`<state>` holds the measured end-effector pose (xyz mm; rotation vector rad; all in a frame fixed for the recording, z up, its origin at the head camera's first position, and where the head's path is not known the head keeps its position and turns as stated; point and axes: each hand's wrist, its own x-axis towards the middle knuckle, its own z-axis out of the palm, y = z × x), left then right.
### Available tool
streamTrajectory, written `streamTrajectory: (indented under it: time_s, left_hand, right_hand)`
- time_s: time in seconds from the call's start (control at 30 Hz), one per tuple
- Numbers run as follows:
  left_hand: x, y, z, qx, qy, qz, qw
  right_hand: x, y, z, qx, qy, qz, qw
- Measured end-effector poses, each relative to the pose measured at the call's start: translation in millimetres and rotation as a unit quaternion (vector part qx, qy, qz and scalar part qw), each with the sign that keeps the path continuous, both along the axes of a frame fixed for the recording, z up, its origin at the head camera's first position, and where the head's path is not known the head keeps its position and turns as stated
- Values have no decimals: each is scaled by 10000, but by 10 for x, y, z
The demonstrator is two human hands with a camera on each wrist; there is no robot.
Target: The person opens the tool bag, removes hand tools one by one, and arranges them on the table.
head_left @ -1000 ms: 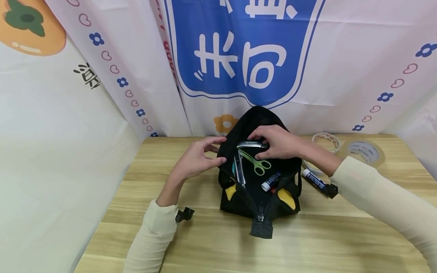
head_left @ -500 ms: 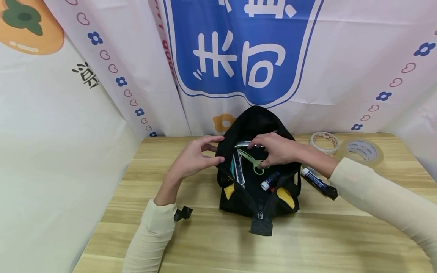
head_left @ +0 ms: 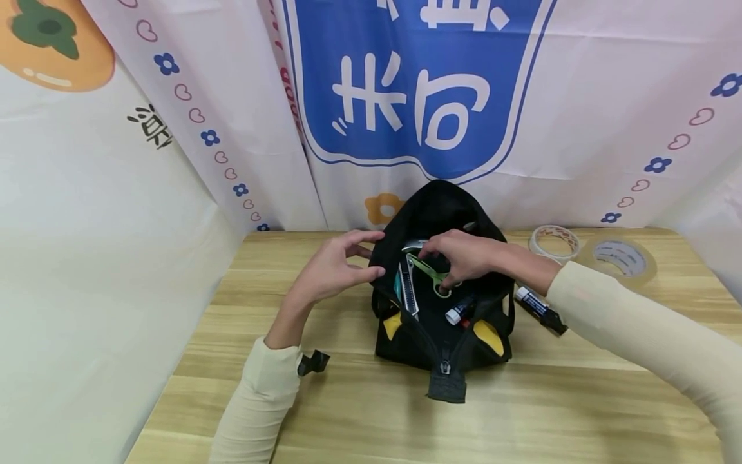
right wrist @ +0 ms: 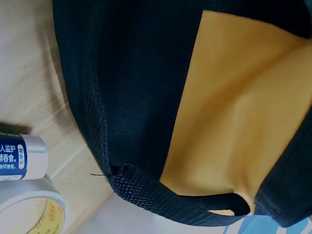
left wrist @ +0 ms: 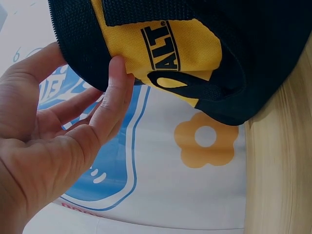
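A black tool bag (head_left: 385, 335) with yellow panels (left wrist: 195, 44) stands unzipped on the table. My left hand (head_left: 333, 267) holds its left rim, thumb on the outer side and a finger passing behind the edge. Inside the bag, my right hand (head_left: 466, 254) reaches down over green scissors (head_left: 426, 266). Its thumb overlaps a handle loop and its index finger is near the blades; I cannot tell whether it grips them. A utility knife (head_left: 408, 287), a silver object (head_left: 413, 245) and a glue stick (head_left: 456, 314) lie around them. In the right wrist view the hand is hidden.
Right of the bag, another glue stick (head_left: 532, 301) lies on the wooden table (head_left: 348, 412). Behind it are a white tape roll (head_left: 536, 248) and a wide clear tape roll (head_left: 643, 267). A printed curtain (head_left: 556, 193) hangs at the table's back edge.
My right hand has moved from the silver object down to the scissors, leaving the silver object at the back of the bag. My left hand stays at the rim.
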<state>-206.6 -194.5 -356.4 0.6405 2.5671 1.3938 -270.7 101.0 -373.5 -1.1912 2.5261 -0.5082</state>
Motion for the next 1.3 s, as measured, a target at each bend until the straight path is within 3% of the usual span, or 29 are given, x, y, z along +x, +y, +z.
streamTrajectory:
  time_s: [0.17, 0.33, 0.8, 1.07, 1.3]
  left_hand:
    - [9, 6, 2, -30, -25, 11, 10000]
    - [6, 6, 4, -64, -8, 13, 10000]
    - [16, 4, 7, -74, -58, 39, 9999]
    - [10, -8, 5, -67, -71, 60, 9999]
    - [10, -7, 10, -102, -47, 103, 9999]
  right_hand:
    - [-49, 24, -51, 50, -350, -114, 9993]
    - [-51, 62, -125, 194, -557, 158, 9981]
    - [16, 58, -182, 783, -725, 404, 9935]
    - [-16, 24, -229, 347, -447, 504, 9971]
    - [-16, 32, -274, 450, -872, 371, 9945]
